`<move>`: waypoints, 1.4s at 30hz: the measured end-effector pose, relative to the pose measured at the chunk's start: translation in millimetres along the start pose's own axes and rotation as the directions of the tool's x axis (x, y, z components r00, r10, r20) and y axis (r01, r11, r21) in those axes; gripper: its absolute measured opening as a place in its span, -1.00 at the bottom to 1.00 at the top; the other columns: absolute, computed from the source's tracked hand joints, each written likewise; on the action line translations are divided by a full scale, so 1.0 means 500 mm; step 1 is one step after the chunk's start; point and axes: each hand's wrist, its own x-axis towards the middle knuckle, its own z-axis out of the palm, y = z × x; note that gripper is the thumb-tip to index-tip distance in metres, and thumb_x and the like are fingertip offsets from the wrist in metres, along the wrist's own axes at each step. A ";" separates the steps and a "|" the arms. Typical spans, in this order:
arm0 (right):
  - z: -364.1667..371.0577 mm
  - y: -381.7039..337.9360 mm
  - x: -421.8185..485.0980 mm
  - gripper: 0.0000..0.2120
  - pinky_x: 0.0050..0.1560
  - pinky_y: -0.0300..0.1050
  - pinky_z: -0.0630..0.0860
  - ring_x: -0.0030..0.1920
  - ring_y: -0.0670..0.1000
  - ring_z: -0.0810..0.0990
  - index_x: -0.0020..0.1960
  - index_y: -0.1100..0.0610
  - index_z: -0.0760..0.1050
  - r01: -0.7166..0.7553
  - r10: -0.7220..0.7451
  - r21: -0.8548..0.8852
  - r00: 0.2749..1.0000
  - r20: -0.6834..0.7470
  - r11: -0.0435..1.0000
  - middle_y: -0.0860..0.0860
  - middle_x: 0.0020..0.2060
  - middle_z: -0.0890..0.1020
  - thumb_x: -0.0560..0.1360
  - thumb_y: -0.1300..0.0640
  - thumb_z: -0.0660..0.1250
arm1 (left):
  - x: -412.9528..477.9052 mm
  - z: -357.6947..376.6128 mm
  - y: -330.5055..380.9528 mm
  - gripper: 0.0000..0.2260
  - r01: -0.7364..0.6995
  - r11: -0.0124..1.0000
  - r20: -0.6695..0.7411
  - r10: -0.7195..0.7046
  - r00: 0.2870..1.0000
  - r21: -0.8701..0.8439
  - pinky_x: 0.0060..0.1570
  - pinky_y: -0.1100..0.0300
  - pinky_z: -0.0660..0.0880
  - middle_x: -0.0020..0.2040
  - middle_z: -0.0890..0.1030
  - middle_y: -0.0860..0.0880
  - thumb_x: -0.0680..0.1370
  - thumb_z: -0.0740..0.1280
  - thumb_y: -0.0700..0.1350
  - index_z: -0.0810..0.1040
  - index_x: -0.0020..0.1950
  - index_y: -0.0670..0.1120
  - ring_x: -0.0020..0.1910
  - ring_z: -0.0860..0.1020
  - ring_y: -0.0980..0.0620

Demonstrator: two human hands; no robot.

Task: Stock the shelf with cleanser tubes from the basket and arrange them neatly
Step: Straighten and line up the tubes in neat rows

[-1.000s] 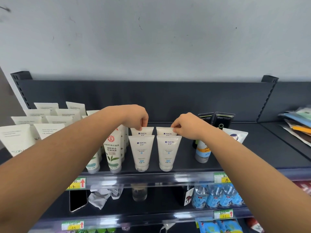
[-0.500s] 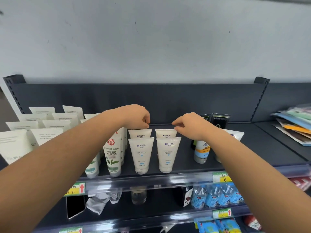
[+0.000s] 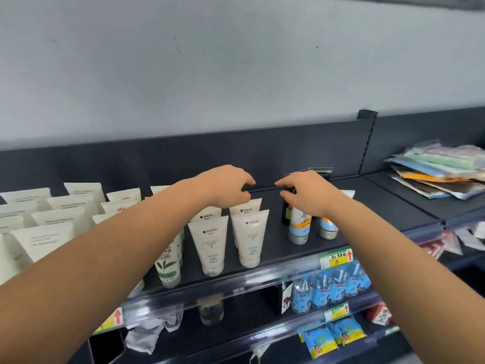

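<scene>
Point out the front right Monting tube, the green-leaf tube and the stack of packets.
Front right Monting tube (image 3: 250,239), head view, middle of its body.
Green-leaf tube (image 3: 168,269), head view, leaf print.
Stack of packets (image 3: 443,170), head view, top packets.

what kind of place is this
Most likely a small retail shop aisle: dark metal shelving stocked with rows of cleanser tubes, price tags clipped to the shelf edges, and packaged snacks on a lower tier.

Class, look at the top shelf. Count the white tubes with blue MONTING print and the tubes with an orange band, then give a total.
White tubes with blue MONTING print: 4
Tubes with an orange band: 2
Total: 6
</scene>
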 end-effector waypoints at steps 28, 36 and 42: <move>-0.014 0.333 -0.036 -0.62 0.25 -0.02 0.47 0.29 0.04 0.49 0.41 0.02 0.43 0.173 -0.175 0.028 0.978 0.115 0.985 -0.03 0.33 0.53 0.60 0.12 0.19 | 0.154 0.078 0.296 -0.65 0.336 0.940 0.007 -0.336 0.942 -0.059 0.13 -0.01 0.51 0.24 0.56 -0.09 0.57 0.18 -0.20 0.45 0.35 -0.06 0.19 0.52 -0.10; 0.052 0.381 -0.053 -0.64 -0.02 -0.44 0.41 0.12 -0.10 0.55 0.31 0.00 0.53 0.082 -0.051 0.442 0.995 -0.081 0.893 -0.08 0.20 0.59 0.57 0.24 0.27 | 0.144 0.158 0.321 -0.56 0.376 0.817 -0.213 -0.500 0.840 -0.437 0.17 0.19 0.41 0.32 0.47 -0.03 0.57 0.22 -0.29 0.38 0.42 0.00 0.28 0.45 0.00; 0.103 0.390 -0.071 -0.78 -0.09 -0.32 0.59 0.03 -0.16 0.63 0.16 -0.01 0.53 -0.033 0.157 0.837 0.986 -0.064 0.547 -0.08 0.01 0.66 0.57 0.23 0.32 | 0.150 0.248 0.310 -0.63 0.113 0.539 -0.306 -0.626 0.717 -0.835 0.01 0.45 0.46 0.20 0.55 0.05 0.60 0.19 -0.32 0.38 0.32 0.05 0.11 0.54 0.18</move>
